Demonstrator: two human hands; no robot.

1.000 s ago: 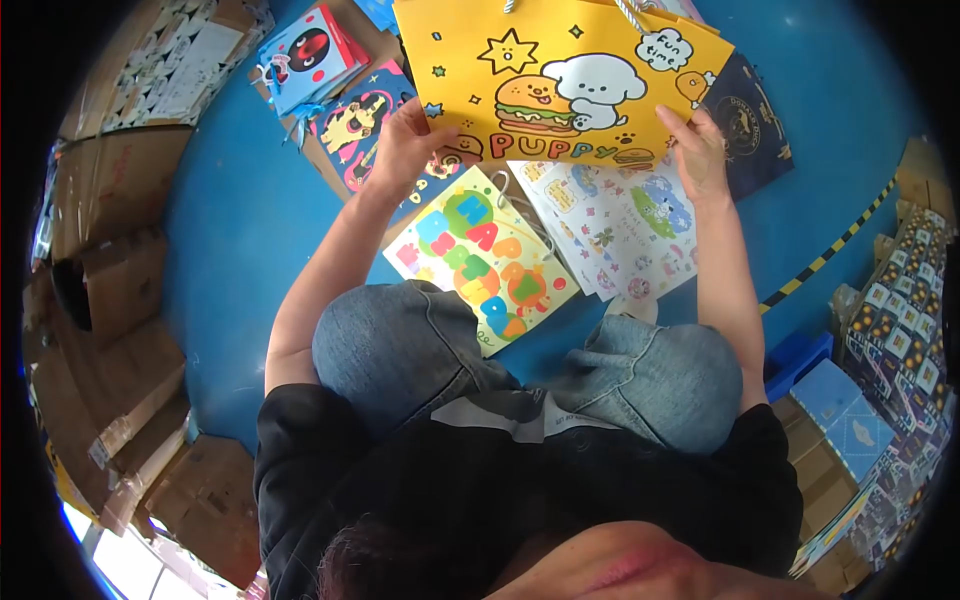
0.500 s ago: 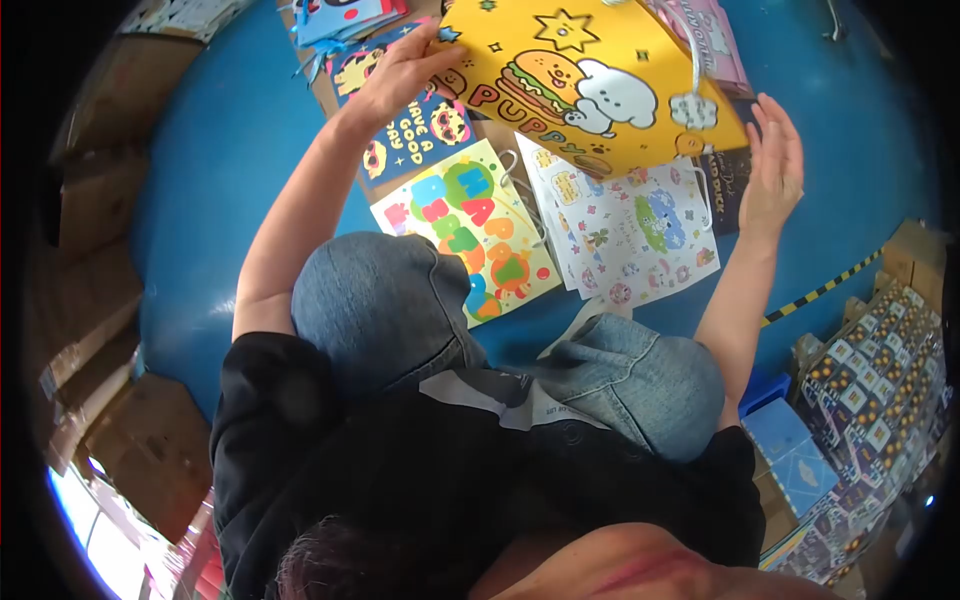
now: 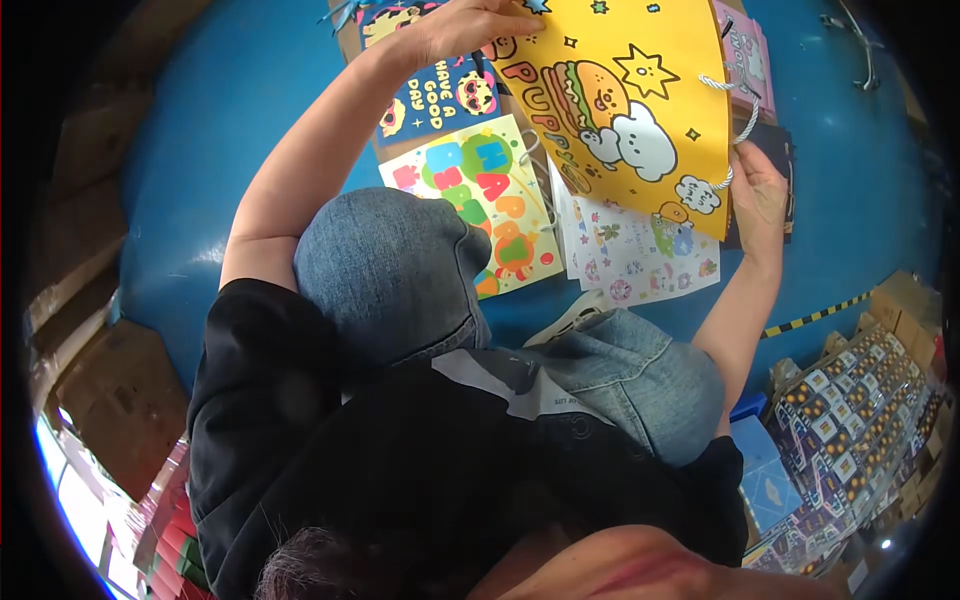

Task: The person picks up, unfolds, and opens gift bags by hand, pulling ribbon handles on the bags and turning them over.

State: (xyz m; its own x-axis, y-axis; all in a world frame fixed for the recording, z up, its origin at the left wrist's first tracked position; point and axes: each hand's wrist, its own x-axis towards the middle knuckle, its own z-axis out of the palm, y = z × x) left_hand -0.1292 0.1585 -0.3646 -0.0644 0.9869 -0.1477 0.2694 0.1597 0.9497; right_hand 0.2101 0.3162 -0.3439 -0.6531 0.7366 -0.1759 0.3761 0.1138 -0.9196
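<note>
A yellow paper bag [image 3: 655, 95] with a puppy, a burger and white rope handles hangs tilted between my hands. My left hand [image 3: 470, 28] is closed on its bottom corner at the upper left. At the right, my right hand [image 3: 757, 190] pinches the bag's top edge beside the rope handle. Below the bag lie a white patterned bag [image 3: 640, 265], partly covered, and a cream bag with colourful letters [image 3: 480, 195]. The dark blue "Have a good day" bag [image 3: 435, 90] lies under my left forearm.
A pink bag [image 3: 745, 55] and a dark bag [image 3: 785, 185] lie on the blue floor [image 3: 230, 150] at the right. Cardboard boxes [image 3: 120, 400] stand at the left. Stacked patterned packs [image 3: 840, 420] and a light blue box [image 3: 768, 475] are at the lower right.
The yellow bag has turned clockwise, its handle side now facing right. My right hand, apart from the bag half a second ago, has taken hold of it. My left hand has moved up and right.
</note>
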